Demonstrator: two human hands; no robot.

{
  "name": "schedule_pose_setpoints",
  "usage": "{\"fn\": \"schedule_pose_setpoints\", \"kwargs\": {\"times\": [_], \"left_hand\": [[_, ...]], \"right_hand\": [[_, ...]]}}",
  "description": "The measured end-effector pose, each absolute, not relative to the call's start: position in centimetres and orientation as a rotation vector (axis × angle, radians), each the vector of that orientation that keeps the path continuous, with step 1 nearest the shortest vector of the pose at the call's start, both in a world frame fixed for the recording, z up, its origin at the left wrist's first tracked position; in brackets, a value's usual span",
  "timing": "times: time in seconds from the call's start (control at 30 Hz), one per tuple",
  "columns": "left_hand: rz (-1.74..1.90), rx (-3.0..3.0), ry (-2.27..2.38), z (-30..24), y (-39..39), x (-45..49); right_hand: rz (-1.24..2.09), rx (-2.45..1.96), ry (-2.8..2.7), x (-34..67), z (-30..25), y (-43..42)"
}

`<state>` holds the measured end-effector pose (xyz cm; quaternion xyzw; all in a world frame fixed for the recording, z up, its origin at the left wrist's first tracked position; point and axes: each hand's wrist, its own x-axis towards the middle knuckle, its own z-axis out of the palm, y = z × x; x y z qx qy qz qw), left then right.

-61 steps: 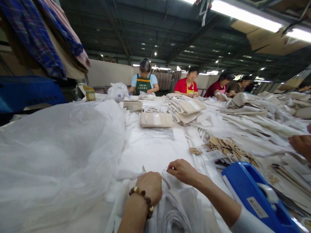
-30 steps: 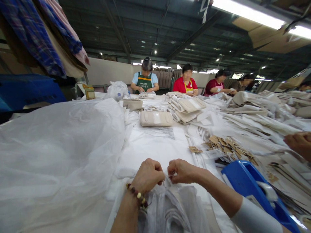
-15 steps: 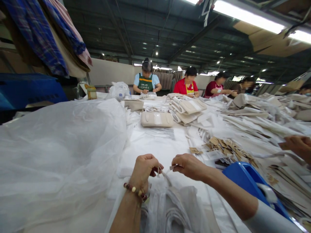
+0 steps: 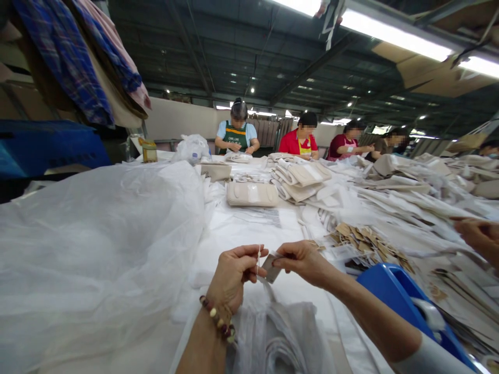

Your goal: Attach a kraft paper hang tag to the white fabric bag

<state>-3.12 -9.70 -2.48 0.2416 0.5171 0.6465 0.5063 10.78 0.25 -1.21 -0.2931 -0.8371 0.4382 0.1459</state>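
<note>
My left hand (image 4: 233, 270), with a bead bracelet on its wrist, is closed on a thin white string (image 4: 259, 255). The string stands up as a loop between the thumb and fingers. My right hand (image 4: 304, 261) pinches a small greyish hang tag (image 4: 272, 268) by its upper edge, just beside the left fingertips. Directly below both hands lie folded beige fabric pieces in clear plastic (image 4: 280, 324), with a strap-like strip rising toward the tag. Whether the string is joined to that strip I cannot tell.
A large translucent plastic heap (image 4: 97, 244) covers the left side. Brown tags (image 4: 366, 244) and a blue plastic holder (image 4: 405, 306) lie to the right. Another person's hand (image 4: 481, 236) reaches in there. Folded beige bags (image 4: 252, 194) lie ahead, with several people working behind.
The tag has turned so its flat face shows between my hands. My left fingers have spread the string into an upright loop. The hand at the right edge has shifted slightly.
</note>
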Motion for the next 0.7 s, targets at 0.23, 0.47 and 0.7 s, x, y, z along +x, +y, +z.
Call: {"fn": "schedule_pose_setpoints", "kwargs": {"times": [0.23,0.47,0.7], "left_hand": [[1.518,0.792,1.395,-3.4,-9.0,-2.1],[1.469,1.126,1.533,-3.6,-8.9,-2.0],[1.587,0.971,1.556,-3.7,-8.9,-2.2]], "right_hand": [[1.389,-0.817,-2.304,10.2,-1.2,-0.4],[1.382,-0.815,-2.135,9.4,-3.1,-1.2],[1.576,-0.827,-1.693,9.5,-5.4,-1.0]]}}
